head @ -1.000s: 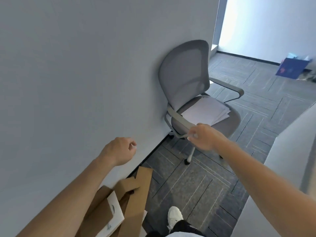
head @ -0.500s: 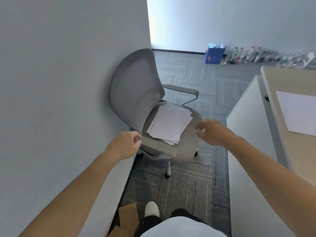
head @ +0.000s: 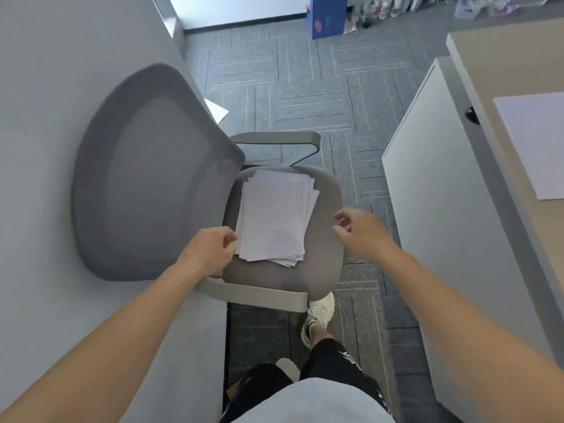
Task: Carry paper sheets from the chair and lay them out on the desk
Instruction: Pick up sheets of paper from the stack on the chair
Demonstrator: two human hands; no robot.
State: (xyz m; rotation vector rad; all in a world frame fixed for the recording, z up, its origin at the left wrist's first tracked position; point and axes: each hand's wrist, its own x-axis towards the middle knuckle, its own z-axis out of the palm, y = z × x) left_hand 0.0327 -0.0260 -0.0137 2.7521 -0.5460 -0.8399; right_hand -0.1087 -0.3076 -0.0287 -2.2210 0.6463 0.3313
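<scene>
A loose stack of white paper sheets lies on the seat of a grey mesh office chair that stands against the wall. My left hand hovers at the stack's near left corner, fingers loosely curled, holding nothing. My right hand hangs over the seat's right edge, fingers relaxed and spread, apart from the paper. On the right, the wooden desk carries one white sheet.
A grey wall runs along the left. The desk's white side panel bounds a narrow carpeted aisle. A single sheet lies on the floor behind the chair. A blue bag and bottles stand at the far wall.
I have walked up to the chair and now look straight down on it. Both hands have come down over the seat, the left one reaching the stack's corner.
</scene>
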